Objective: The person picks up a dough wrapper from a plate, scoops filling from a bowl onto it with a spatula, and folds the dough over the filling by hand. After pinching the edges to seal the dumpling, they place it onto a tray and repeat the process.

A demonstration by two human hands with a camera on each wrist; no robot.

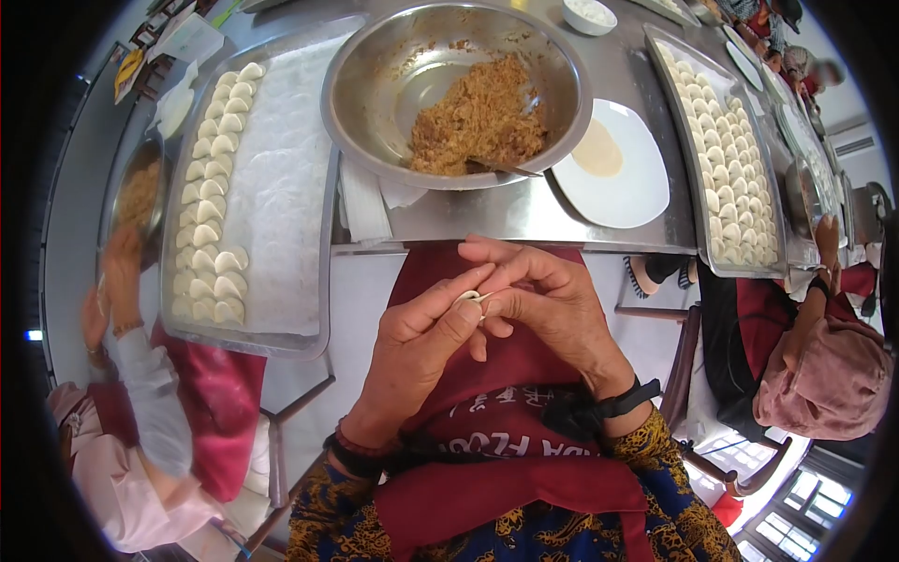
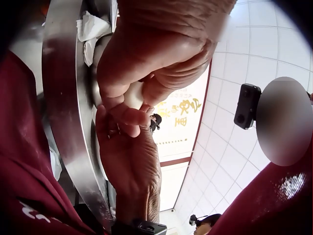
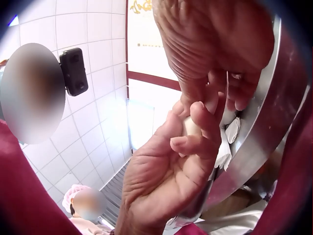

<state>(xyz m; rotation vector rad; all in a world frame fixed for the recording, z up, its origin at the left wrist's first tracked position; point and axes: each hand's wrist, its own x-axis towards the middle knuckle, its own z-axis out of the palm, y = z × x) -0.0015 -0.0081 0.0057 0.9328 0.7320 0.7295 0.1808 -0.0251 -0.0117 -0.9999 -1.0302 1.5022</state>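
- Steel table (image 1: 440,220) carries a wide metal bowl (image 1: 370,89) holding brown filling (image 1: 487,112) and a utensil (image 1: 506,169).
- Left of the bowl, a long tray (image 1: 286,140) bears rows of folded dumplings (image 1: 226,143).
- Right of the bowl, a white plate (image 1: 627,201) holds a flat dough round (image 1: 599,150); farther right stands another dumpling tray (image 1: 744,270).
- On the bowl's near side, left hand (image 1: 421,323) and right hand (image 1: 548,295) together pinch one small dough piece (image 2: 133,95) between thumbs and fingers.
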